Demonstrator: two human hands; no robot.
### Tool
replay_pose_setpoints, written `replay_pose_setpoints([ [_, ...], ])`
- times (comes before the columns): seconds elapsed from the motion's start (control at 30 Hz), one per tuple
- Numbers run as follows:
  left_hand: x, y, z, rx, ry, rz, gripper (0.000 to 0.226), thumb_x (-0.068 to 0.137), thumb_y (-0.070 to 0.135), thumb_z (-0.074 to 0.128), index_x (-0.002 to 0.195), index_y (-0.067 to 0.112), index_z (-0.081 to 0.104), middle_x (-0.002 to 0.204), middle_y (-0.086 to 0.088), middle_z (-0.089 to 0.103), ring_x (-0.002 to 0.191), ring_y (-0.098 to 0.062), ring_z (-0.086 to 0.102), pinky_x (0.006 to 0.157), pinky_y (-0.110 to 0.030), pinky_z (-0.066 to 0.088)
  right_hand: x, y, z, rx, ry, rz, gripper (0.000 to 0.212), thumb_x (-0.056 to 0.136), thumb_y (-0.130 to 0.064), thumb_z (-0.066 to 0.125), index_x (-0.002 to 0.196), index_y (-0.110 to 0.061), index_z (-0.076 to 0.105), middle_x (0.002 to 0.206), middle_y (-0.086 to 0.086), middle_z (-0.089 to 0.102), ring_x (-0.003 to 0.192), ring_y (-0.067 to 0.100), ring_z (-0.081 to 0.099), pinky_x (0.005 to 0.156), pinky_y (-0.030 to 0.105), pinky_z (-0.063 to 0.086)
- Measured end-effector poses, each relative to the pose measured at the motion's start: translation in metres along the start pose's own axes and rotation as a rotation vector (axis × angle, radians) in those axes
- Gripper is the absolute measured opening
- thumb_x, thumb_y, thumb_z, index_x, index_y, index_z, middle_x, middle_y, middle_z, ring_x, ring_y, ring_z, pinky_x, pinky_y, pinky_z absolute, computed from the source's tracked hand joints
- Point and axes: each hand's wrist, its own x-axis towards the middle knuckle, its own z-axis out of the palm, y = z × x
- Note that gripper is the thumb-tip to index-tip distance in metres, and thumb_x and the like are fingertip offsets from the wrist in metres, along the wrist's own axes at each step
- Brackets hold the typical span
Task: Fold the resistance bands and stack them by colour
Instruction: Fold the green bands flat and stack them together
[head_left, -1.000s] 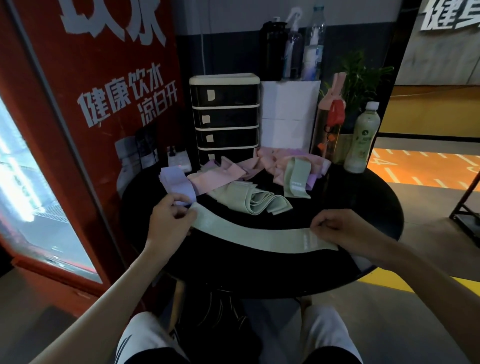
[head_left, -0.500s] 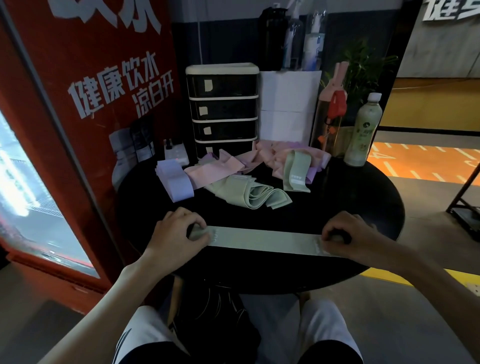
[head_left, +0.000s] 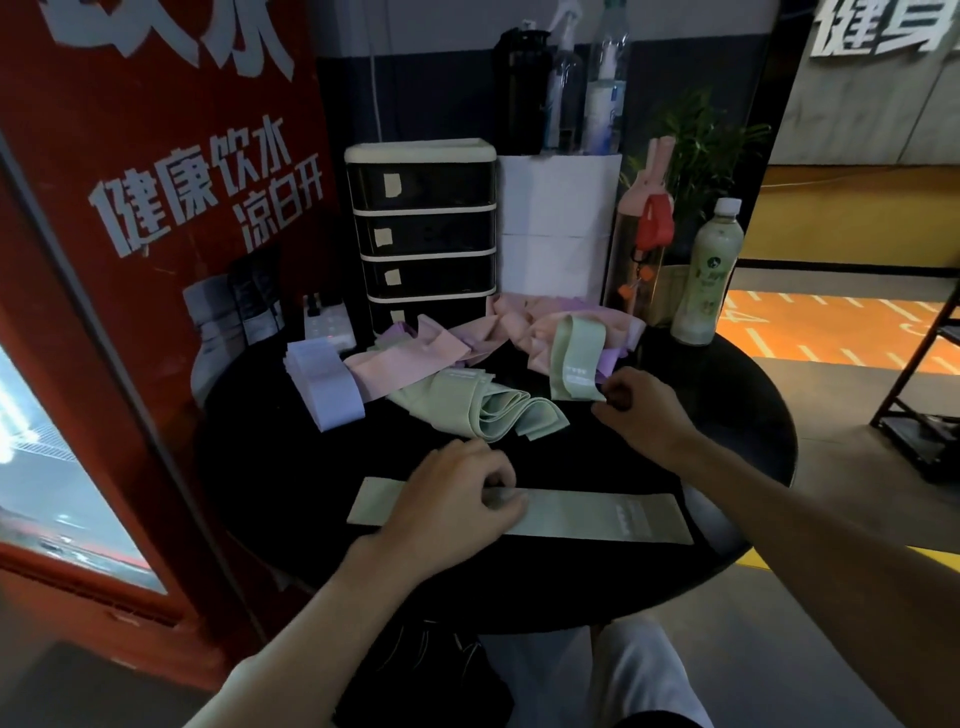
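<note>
Flat green band (head_left: 587, 512) is laid out near the desk's (head_left: 727, 415) front edge, long axis left-right, printed end to the right. Left hand (head_left: 452, 501) is set palm-down over its left half, fingers curled, grip closed on it. Right hand (head_left: 641, 410) is stretched toward the looped green band (head_left: 576, 358) mid-desk, fingers curled; whether anything is gripped can't be told.

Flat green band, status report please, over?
Left hand holds flat green band, unfolded on black table. Right hand at looped green band, grip unclear. Nothing lies over it.
</note>
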Motion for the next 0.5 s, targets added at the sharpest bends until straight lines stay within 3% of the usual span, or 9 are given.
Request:
replay_pose_setpoints([
  [0.17, 0.000, -0.009, 0.009, -0.058, -0.018, 0.005, 0.017, 0.083, 0.047, 0.067, 0.083, 0.031, 0.062, 0.088, 0.015, 0.053, 0.091, -0.004, 0.052, 0.083, -0.030, 0.046, 0.022, 0.005, 0.016, -0.114, -0.033, 0.007, 0.035, 0.083, -0.031, 0.071, 0.116, -0.023, 0.064, 0.110, 0.005, 0.055, 0.097, 0.027, 0.058, 0.091, 0.047, 0.048],
  [0.33, 0.000, -0.009, 0.010, -0.043, -0.002, 0.025, 0.021, 0.081, 0.053, 0.060, 0.081, 0.033, 0.059, 0.087, 0.014, 0.053, 0.089, -0.006, 0.052, 0.082, -0.031, 0.045, 0.028, 0.006, 0.020, -0.142, 0.010, -0.062, 0.009, 0.087, -0.026, 0.067, 0.094, -0.023, 0.072, 0.099, 0.007, 0.060, 0.089, 0.027, 0.060, 0.079, 0.039, 0.051],
  [0.4, 0.000, -0.009, 0.009, -0.043, -0.003, 0.022, 0.019, 0.082, 0.051, 0.063, 0.082, 0.032, 0.060, 0.088, 0.013, 0.053, 0.090, -0.006, 0.052, 0.082, -0.030, 0.045, 0.027, 0.006, 0.017, -0.123, 0.087, -0.108, 0.008, 0.088, -0.021, 0.064, 0.084, -0.024, 0.070, 0.092, 0.007, 0.064, 0.082, 0.026, 0.062, 0.071, 0.034, 0.050],
  [0.5, 0.000, -0.008, 0.008, -0.044, 0.001, 0.028, 0.017, 0.084, 0.048, 0.065, 0.083, 0.031, 0.061, 0.089, 0.014, 0.053, 0.090, -0.005, 0.052, 0.082, -0.031, 0.045, 0.022, 0.001, 0.007, -0.009, 0.147, -0.088, 0.011, 0.092, -0.017, 0.060, 0.092, -0.017, 0.071, 0.089, 0.005, 0.070, 0.072, 0.023, 0.067, 0.068, 0.038, 0.057],
])
